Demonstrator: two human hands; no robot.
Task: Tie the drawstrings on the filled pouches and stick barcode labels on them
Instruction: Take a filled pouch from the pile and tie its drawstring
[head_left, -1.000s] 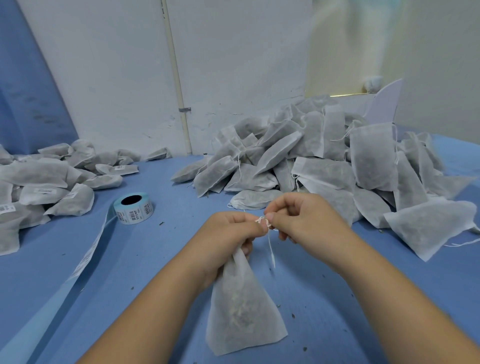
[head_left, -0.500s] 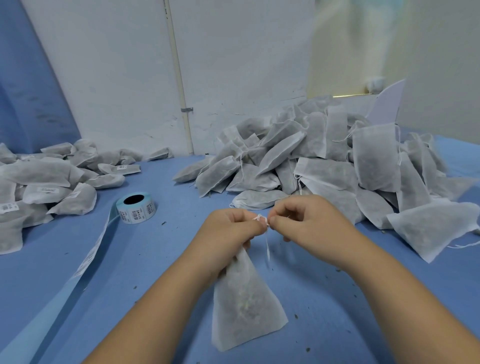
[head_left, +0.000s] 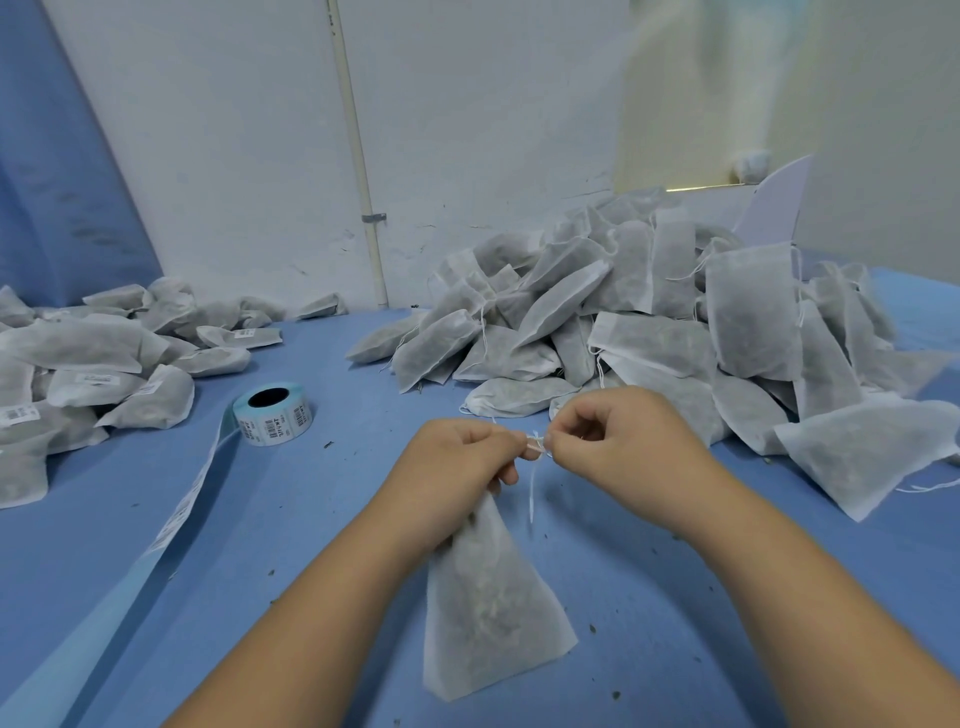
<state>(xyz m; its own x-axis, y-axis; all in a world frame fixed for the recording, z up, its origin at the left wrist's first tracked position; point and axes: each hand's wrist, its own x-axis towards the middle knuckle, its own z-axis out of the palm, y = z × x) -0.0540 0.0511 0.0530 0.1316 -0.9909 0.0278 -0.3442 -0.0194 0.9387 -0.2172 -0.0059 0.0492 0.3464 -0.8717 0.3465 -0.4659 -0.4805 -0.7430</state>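
My left hand (head_left: 457, 467) is curled round the gathered neck of a filled pouch (head_left: 488, 613), and its thumb and forefinger also pinch the drawstring (head_left: 535, 444) at the very top. My right hand (head_left: 623, 441) meets it from the other side, fingers curled, thumb and forefinger pinching the same string where it bunches into a small knot or loop between my two hands; I cannot tell which. One loose end of the string hangs down just below that spot, beside the pouch.

The pouch hangs from my left hand and widens toward its bottom edge, which is near the blue bench (head_left: 311, 571) in front of me; I cannot tell whether it touches. Its white mesh shows dark filling inside.

To my left on the bench lies a roll of barcode labels (head_left: 272, 413), on its side with the dark core facing up, and a long strip of backing (head_left: 182, 499) runs from it toward the near left corner. Further left is a heap of labelled pouches (head_left: 78, 364), several showing white barcode stickers. To my right, against the white wall (head_left: 467, 130), is a bigger pile of pouches (head_left: 623, 322) with loose strings trailing out.
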